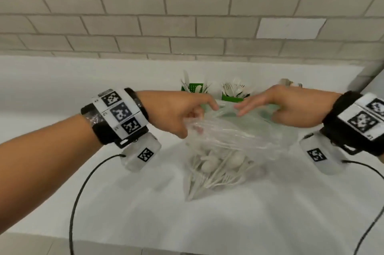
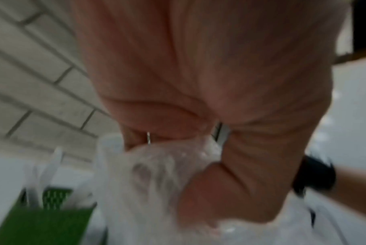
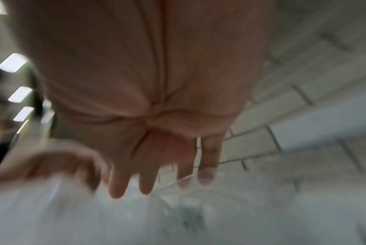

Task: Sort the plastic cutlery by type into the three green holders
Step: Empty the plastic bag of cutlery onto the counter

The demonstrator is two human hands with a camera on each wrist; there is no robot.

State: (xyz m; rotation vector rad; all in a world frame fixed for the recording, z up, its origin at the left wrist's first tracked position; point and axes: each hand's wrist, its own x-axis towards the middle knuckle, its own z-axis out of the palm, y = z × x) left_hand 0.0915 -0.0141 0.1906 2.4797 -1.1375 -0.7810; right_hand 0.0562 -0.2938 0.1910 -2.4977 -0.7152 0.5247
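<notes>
A clear plastic bag [image 1: 224, 140] of white plastic cutlery [image 1: 218, 167] lies on the white counter. My left hand [image 1: 187, 117] grips the bag's upper left edge with curled fingers; the left wrist view shows the bunched film [image 2: 157, 165] in its fist. My right hand [image 1: 270, 107] hovers over the bag's top right with its fingers [image 3: 119, 182] straight, near or touching the film. Behind the bag stand two green holders [image 1: 194, 88] [image 1: 231, 97] with white cutlery in them. A third green holder is not clearly visible.
A grey brick wall [image 1: 187, 15] runs behind the counter. Black cables [image 1: 83, 182] hang from both wristbands across the counter's front. A small object [image 1: 287, 82] sits at the back right behind my right hand.
</notes>
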